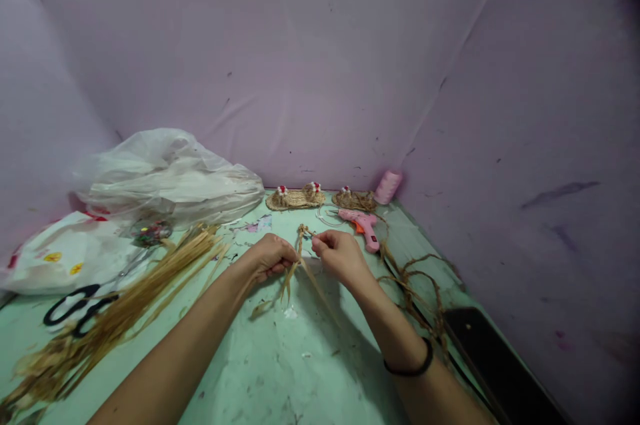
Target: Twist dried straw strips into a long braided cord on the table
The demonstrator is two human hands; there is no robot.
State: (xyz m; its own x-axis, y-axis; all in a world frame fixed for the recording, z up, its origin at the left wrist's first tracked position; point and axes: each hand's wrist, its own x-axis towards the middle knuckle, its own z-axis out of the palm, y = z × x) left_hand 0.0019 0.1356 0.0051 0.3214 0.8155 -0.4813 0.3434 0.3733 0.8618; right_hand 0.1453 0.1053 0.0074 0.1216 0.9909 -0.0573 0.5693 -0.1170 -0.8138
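Note:
Near the middle of the green table, a short braid of straw fibre runs away from me, with loose strands trailing toward the front. My left hand is closed on the braid's near end, fingers curled. Just right of it, my right hand is pinched at the braid's side; what its fingertips hold is too small to name. A bundle of dry straw strands lies to the left of my left forearm. The pink glue gun rests behind my right hand.
Black-handled scissors, a white printed bag and a large plastic bag are at left. Small woven slippers and a pink thread spool stand by the wall. Twisted cord and a black phone-like object lie at right.

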